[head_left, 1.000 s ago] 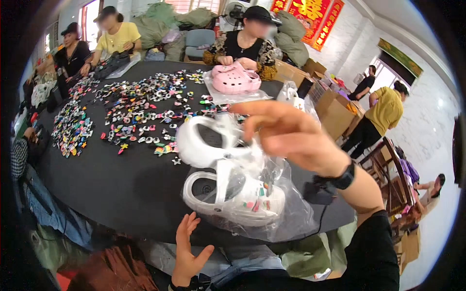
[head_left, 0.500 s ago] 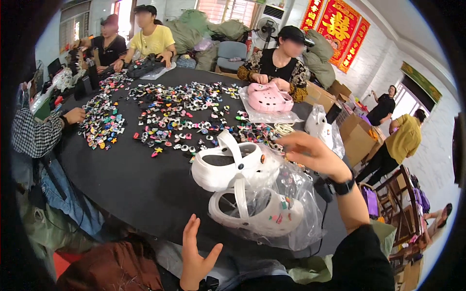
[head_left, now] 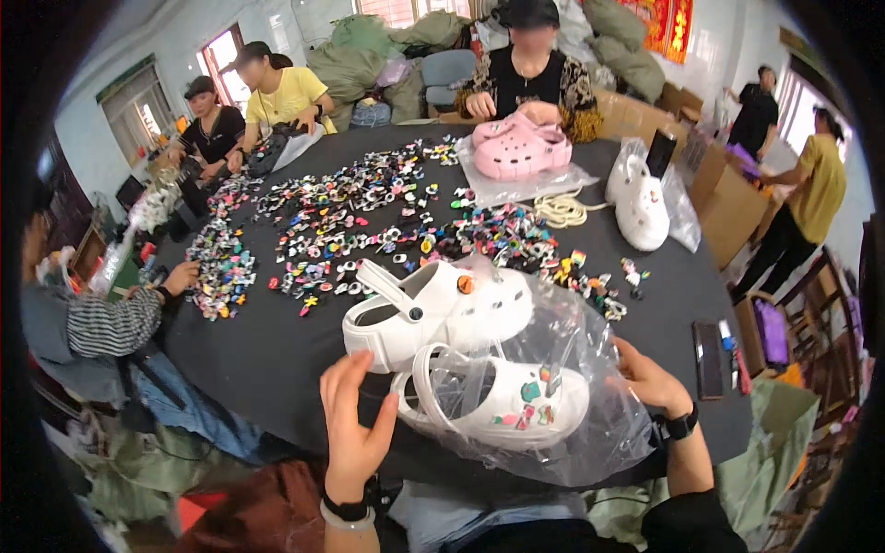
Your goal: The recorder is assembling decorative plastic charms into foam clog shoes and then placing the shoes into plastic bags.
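White clogs (head_left: 493, 402) sit on the dark counter (head_left: 263, 373) between the person's hands, the near one seemingly inside a clear bag (head_left: 618, 452), the far one (head_left: 396, 332) just behind it with its strap raised. On the left hand (head_left: 355, 438) the fingers (head_left: 344, 380) are parted, thumb well off the others, holding nothing, close to the heels; whether a tip touches is unclear. The right hand (head_left: 656, 380) has its fingers loosely curved at the bag's right edge; I cannot tell whether they pinch the film.

The step in hand looks like handling the pair together with its bag. A sound next move would call for a sure hold on the loose film at the right while the left steadies the heels.

Farther out lie loose shoe charms (head_left: 502, 230), a pale coiled cord (head_left: 567, 210), another white clog (head_left: 643, 217), a dark phone (head_left: 708, 361) and, before a co-worker, pink clogs (head_left: 521, 149).
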The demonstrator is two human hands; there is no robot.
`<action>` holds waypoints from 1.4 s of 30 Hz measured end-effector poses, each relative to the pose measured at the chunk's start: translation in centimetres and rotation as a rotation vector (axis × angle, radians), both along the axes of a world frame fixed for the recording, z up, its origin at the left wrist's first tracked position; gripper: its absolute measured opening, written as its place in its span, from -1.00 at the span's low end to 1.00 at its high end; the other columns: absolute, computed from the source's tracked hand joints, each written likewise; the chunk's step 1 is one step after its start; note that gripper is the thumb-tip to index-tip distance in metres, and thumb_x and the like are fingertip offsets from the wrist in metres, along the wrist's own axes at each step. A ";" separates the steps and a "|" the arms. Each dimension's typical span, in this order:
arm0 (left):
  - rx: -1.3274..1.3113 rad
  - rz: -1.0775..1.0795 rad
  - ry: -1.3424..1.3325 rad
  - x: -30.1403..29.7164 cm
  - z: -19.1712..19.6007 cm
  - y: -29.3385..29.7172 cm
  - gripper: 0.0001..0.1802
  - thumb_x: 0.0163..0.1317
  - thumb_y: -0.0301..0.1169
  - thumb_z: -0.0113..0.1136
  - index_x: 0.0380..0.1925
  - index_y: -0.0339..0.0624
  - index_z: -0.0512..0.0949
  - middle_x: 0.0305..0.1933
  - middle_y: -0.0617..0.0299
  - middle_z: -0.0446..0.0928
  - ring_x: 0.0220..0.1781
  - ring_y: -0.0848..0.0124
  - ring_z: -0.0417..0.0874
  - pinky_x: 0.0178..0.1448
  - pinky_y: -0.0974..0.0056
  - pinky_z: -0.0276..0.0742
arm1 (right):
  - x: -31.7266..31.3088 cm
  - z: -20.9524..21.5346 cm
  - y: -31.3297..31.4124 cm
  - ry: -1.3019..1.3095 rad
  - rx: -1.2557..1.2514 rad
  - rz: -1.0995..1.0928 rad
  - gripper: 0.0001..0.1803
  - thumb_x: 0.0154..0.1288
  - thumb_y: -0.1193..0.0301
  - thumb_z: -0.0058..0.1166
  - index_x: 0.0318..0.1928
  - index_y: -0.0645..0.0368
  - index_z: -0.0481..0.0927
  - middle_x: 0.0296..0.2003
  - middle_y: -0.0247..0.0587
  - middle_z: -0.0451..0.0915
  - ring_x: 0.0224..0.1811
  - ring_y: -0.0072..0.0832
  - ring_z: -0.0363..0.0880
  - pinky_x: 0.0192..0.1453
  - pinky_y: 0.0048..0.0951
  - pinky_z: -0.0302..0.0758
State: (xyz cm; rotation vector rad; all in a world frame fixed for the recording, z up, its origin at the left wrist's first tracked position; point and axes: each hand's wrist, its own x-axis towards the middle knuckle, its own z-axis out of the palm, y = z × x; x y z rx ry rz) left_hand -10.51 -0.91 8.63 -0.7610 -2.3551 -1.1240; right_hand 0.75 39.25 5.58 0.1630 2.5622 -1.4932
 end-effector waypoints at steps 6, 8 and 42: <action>-0.320 -0.027 -0.054 -5.0 2.8 1.6 -0.25 -0.12 -0.29 0.44 0.11 -0.27 0.37 0.08 -0.01 0.41 0.16 0.03 0.33 0.23 0.09 0.25 | 0.2 -2.2 1.5 0.052 -0.229 0.011 -0.41 0.19 0.42 0.19 0.23 0.20 0.33 -0.43 -0.33 0.56 -0.42 -0.65 0.48 -0.33 -0.56 0.44; -0.332 -0.148 -0.151 -7.8 2.9 1.2 -0.30 -0.11 -0.30 0.45 0.07 -0.28 0.40 0.02 0.03 0.44 0.11 0.10 0.41 0.21 0.13 0.28 | 0.5 -1.5 1.1 0.042 -0.316 0.009 -0.44 0.20 0.43 0.18 0.22 0.19 0.35 -0.44 -0.33 0.56 -0.43 -0.65 0.48 -0.33 -0.57 0.44; 0.605 -0.370 -0.551 -5.2 3.6 -0.7 -0.58 0.01 -0.46 0.39 -0.15 -0.27 0.43 -0.24 0.23 0.52 -0.20 0.48 0.54 -0.03 0.42 0.44 | 2.3 -0.1 4.7 0.182 -0.410 -0.165 -0.53 0.12 0.61 0.06 0.10 0.31 0.45 -0.38 -0.45 0.51 -0.37 -0.74 0.40 -0.26 -0.65 0.38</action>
